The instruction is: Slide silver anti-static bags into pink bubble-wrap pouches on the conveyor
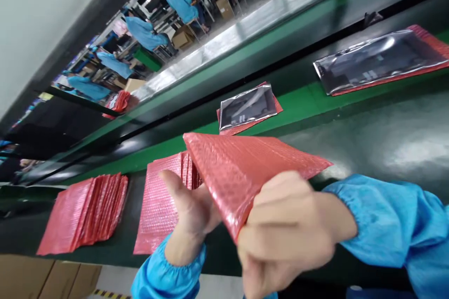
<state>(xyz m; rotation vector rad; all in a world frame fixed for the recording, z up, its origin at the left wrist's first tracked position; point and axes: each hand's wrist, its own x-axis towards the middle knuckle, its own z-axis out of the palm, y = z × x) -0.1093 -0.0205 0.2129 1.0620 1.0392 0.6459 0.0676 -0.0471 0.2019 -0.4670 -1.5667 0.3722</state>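
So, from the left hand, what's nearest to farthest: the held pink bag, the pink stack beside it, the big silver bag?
1. held pink bag, gripped in the left hand.
2. pink stack, lying just behind that hand.
3. big silver bag, far off, upper right.

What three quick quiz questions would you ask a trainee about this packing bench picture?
1. True or false: the left hand and the right hand both grip the pink bubble bag.
2. What lies on the green belt? A) silver bags on pink ones, B) bottles, C) hand tools.
3. How many stacks of pink bags lie on the dark table to the left of the hands?
Key: 1 true; 2 A; 3 two.
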